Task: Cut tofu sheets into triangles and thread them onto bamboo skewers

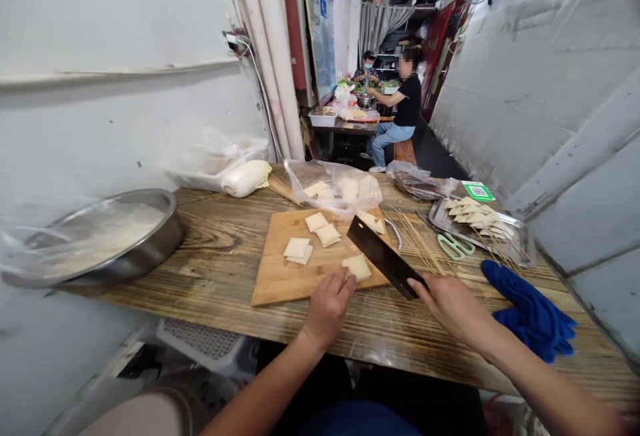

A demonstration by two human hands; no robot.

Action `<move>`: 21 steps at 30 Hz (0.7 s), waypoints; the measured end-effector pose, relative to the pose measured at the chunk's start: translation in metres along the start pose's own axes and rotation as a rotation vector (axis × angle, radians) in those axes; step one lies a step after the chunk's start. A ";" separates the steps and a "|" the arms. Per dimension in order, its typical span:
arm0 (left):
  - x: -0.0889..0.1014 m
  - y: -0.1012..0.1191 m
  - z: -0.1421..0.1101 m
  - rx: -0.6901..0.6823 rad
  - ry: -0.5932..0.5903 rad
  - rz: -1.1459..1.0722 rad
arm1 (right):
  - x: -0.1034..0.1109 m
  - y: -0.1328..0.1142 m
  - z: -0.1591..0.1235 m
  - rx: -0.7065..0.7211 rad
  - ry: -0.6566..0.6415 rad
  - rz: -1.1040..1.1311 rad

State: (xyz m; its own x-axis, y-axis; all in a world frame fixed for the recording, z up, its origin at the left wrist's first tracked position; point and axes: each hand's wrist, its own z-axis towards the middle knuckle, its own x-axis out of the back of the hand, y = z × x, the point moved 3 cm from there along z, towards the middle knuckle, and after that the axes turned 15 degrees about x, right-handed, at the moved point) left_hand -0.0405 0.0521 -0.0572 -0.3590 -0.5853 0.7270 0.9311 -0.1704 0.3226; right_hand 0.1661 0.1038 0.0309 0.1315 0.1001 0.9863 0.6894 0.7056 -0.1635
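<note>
A wooden cutting board (280,269) lies on the wooden table (220,269) with several pale square tofu sheets (298,249) on it. My left hand (327,306) rests at the board's near edge, fingers curled onto one tofu stack (357,267). My right hand (447,303) grips the handle of a dark cleaver (384,257), whose blade slants up and left over the board's right edge. A clear plastic bag (333,191) holding more tofu squares lies behind the board.
A steel basin (125,253) covered in plastic sits at the left. Bamboo skewers (420,243), green-handled scissors (455,247), a metal tray of skewered tofu (480,219) and a blue cloth (530,313) are at the right. Two people sit at a far table.
</note>
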 end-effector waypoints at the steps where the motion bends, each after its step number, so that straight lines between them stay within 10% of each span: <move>1: -0.002 0.000 -0.001 0.004 -0.002 -0.011 | 0.000 -0.002 0.001 -0.002 -0.008 -0.006; 21: 0.001 -0.005 0.003 0.088 0.003 -0.152 | 0.010 -0.013 0.001 0.014 -0.036 -0.029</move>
State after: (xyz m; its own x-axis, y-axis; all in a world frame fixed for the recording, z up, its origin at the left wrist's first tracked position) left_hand -0.0457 0.0547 -0.0559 -0.4952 -0.5602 0.6640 0.8566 -0.1874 0.4807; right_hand 0.1583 0.0964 0.0430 0.0857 0.1046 0.9908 0.6822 0.7186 -0.1349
